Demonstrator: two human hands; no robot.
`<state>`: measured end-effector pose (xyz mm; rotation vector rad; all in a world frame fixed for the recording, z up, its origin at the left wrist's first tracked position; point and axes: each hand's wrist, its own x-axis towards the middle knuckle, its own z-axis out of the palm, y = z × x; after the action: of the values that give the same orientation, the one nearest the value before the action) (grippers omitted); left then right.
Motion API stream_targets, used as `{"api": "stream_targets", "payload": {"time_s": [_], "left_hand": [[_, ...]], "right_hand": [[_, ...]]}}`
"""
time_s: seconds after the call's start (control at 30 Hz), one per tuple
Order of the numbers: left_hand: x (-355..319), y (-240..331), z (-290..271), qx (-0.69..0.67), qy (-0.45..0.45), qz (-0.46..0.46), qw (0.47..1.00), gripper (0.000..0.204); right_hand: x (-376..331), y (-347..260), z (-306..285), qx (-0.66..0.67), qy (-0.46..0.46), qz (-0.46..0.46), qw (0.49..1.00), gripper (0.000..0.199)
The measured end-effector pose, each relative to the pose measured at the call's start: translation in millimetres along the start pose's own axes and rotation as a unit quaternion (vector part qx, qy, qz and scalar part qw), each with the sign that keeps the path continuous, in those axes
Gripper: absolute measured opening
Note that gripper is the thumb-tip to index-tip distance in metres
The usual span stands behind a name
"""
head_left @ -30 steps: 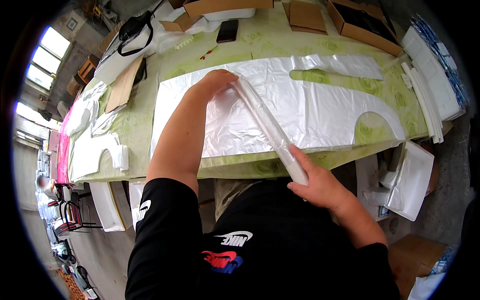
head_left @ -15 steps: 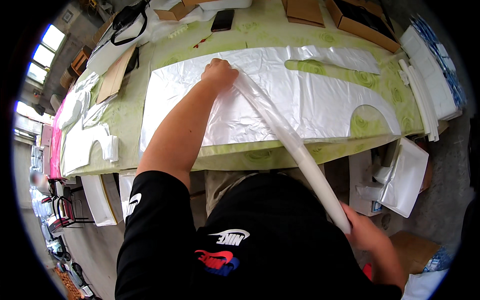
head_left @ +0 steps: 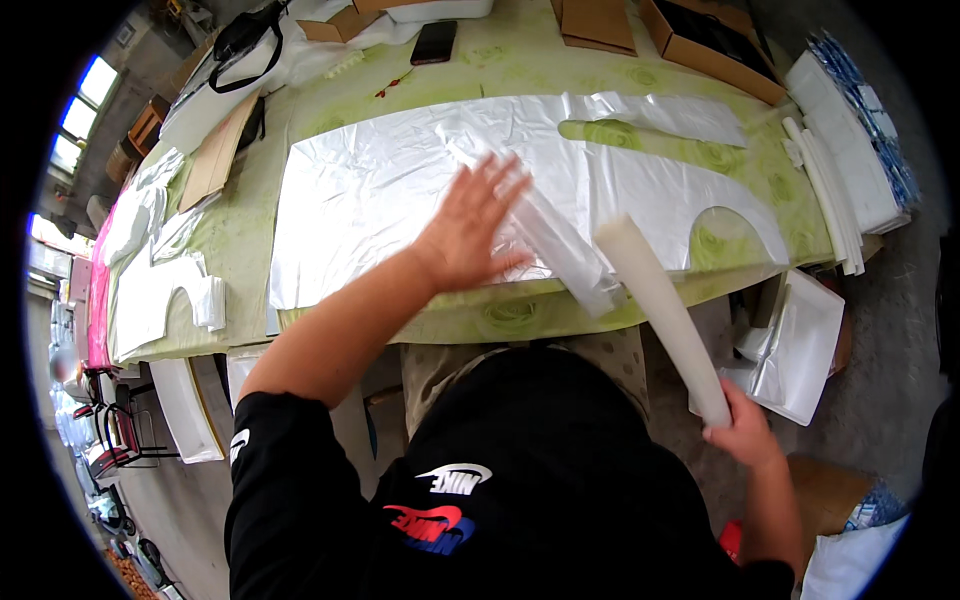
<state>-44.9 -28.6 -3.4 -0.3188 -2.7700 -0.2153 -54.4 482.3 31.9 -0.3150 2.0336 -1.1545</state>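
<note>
The left hand (head_left: 468, 230) is showing spread fingers, the sleeve (head_left: 562, 246) is lying at its three o'clock, overhanging the table (head_left: 545, 72) and so risking sliding off, while the right hand (head_left: 748, 425) is gripping the tube (head_left: 665, 315), which is pointing to eleven o'clock.

1. A black phone (head_left: 434, 43) lies on the green-patterned tablecloth (head_left: 520, 70).
2. Small red item (head_left: 382, 92): just below-left of the phone.
3. Brown cardboard piece (head_left: 597, 28): right of the phone.
4. Open cardboard box (head_left: 715, 63): farther right of the phone.
5. Black bag (head_left: 245, 35): left of the phone.
</note>
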Motion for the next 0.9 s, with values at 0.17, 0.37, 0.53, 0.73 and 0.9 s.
{"api": "stream_targets", "payload": {"time_s": [0.17, 0.37, 0.53, 0.73, 0.9], "left_hand": [[-26, 22, -3, -0.081, -0.078, -0.022, 0.993, 0.09], [-38, 31, -20, -0.084, -0.116, 0.042, 0.989, 0.084], [-42, 30, -18, -0.137, -0.104, 0.068, 0.983, 0.077], [-31, 54, 4, -0.03, -0.088, -0.017, 0.996, 0.091], [-28, 57, -14, -0.023, -0.163, -0.019, 0.986, 0.087]], "right_hand": [[79, -68, -11, -0.082, -0.022, -0.078, 0.993, 0.076], [149, -143, 14, -0.257, -0.003, -0.189, 0.948, 0.062], [210, -154, 28, -0.425, 0.099, -0.212, 0.874, 0.057], [266, -151, 34, -0.473, 0.267, -0.28, 0.791, 0.055], [211, -132, 60, -0.333, 0.217, -0.364, 0.842, 0.042]]}}
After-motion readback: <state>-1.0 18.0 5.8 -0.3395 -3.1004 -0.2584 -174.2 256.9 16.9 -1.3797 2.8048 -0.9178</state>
